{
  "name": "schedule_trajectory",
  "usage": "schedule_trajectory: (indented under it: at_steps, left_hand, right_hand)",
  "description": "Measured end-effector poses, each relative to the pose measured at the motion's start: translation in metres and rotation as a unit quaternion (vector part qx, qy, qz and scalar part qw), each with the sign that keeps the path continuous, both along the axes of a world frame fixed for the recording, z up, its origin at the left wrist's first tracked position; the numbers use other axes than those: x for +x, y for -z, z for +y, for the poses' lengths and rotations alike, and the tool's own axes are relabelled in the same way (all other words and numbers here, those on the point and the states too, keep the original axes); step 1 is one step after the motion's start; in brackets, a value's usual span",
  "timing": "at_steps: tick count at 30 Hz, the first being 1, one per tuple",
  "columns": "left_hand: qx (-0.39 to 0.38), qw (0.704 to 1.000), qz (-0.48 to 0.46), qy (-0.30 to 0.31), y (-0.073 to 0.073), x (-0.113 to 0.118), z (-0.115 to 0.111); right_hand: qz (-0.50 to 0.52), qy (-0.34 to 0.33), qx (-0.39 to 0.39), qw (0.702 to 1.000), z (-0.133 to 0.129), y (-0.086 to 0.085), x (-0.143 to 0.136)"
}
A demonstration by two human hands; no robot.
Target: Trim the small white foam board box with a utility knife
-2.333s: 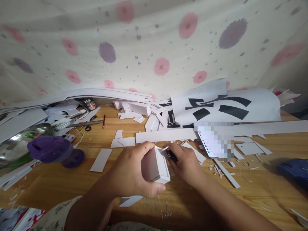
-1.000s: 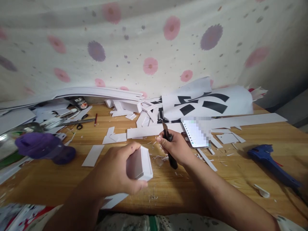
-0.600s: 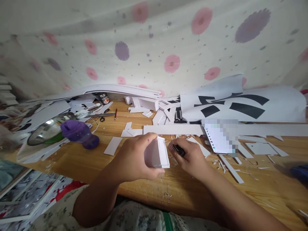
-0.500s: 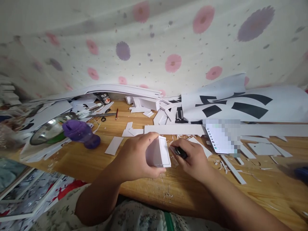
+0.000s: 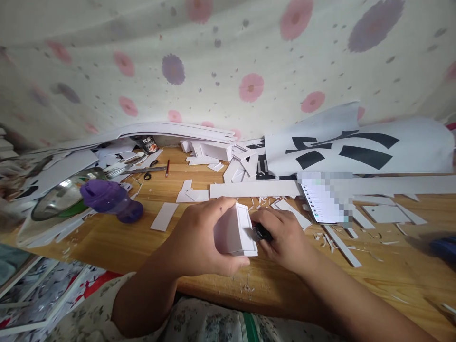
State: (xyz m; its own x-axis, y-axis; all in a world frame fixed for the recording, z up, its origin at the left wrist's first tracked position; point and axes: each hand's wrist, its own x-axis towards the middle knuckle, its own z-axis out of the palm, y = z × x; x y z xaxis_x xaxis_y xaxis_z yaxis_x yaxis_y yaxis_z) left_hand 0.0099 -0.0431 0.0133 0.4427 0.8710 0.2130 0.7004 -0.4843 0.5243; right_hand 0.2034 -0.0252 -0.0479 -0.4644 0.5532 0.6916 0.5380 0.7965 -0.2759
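My left hand (image 5: 199, 232) is wrapped round a small white foam-board box (image 5: 233, 228), thumb below and fingers above. The box's rimmed end faces right. My right hand (image 5: 285, 237) is closed on a black utility knife (image 5: 263, 232). Its thin blade meets the box's rimmed end; how far it goes in is hard to tell. Beyond the hands lie white board offcuts (image 5: 290, 211) and small shavings on the wooden table (image 5: 213, 287).
A purple bottle (image 5: 112, 199) and a metal bowl (image 5: 67, 192) stand at left. Scissors (image 5: 147, 175), a red pencil (image 5: 167, 168) and a dark can (image 5: 147, 144) are behind. A phone (image 5: 318, 199) leans against a long white strip (image 5: 254, 189). A patterned sheet (image 5: 356, 152) lies at back right.
My right hand has brought the knife left, from beside the box to its rimmed end. The box has shifted slightly down. The whole view has turned a little.
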Motion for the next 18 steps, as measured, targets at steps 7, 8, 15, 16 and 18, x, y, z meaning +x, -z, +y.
schedule_trajectory:
  at_steps: [7,8,15,16,18]
  left_hand:
    - [-0.021,1.0,-0.019,0.008,-0.0046,0.0035,-0.0012]
    - [-0.022,1.0,-0.019,0.008,-0.0047,0.0033,-0.0012]
    - [-0.035,0.999,-0.024,0.005,-0.0042,0.0034,-0.0013]
    - [-0.033,0.999,-0.024,0.003,-0.0041,0.0037,-0.0011]
    - [-0.032,0.999,-0.025,0.004,-0.004,0.0041,-0.0004]
  right_hand:
    - [0.004,-0.004,-0.013,1.0,0.0001,0.0,0.0026]
    - [0.004,-0.006,-0.011,1.0,-0.0001,-0.0002,0.0029]
    - [0.006,-0.005,-0.003,1.0,-0.0002,0.0006,0.002]
    - [0.009,-0.003,-0.005,1.0,0.0002,0.0012,0.0016]
    - [0.015,0.001,-0.005,1.0,0.0008,0.0025,0.0008]
